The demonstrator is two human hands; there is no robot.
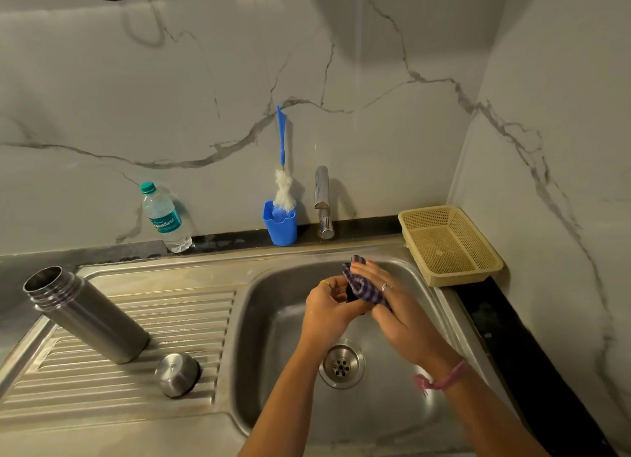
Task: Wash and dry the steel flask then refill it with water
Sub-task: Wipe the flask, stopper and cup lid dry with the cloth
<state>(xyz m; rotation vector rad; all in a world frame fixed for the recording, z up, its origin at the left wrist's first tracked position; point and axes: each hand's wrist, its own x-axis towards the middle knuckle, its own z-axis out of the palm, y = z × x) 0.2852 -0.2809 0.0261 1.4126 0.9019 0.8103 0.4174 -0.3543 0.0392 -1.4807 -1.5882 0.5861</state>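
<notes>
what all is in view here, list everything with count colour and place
steel flask: 1, silver, open, on drainboard left
steel cap: 1, silver, drainboard by flask base
water bottle: 1, clear, green cap, back ledge
bottle brush: 1, blue and white, in blue cup
tap: 1, chrome, behind sink
basket: 1, beige, right of sink
checked cloth: 1, purple, over basin
hands: left holds a small dark item, right grips cloth

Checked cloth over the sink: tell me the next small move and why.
Probably keep wiping: the right hand presses the checked cloth around a small dark part held by the left hand, while the flask stands open on the drainboard.
</notes>
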